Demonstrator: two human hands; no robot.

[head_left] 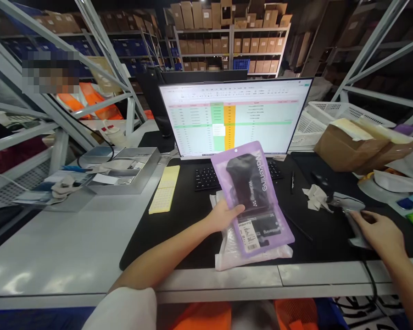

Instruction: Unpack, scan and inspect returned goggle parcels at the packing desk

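My left hand [224,215] grips the left edge of a purple zip pouch [241,160], thumb across its front. Through the pouch's clear window a black item shows, and a white barcode label [249,236] sits near its lower end. Under the pouch lies a white padded mailer bag [227,256] on the black desk mat. At the right, my right hand [380,231] is closed around the grey handle of a barcode scanner [353,211], whose head points left. A crumpled piece of paper [317,198] lies beside the scanner head.
A monitor [192,133] showing a spreadsheet stands behind a black keyboard [206,178]. Left are a yellow note pad [164,190] and a grey tray [141,178] of packets. Cardboard boxes [344,144] and a pen [292,182] are on the right. A person in an orange vest [99,101] is at far left.
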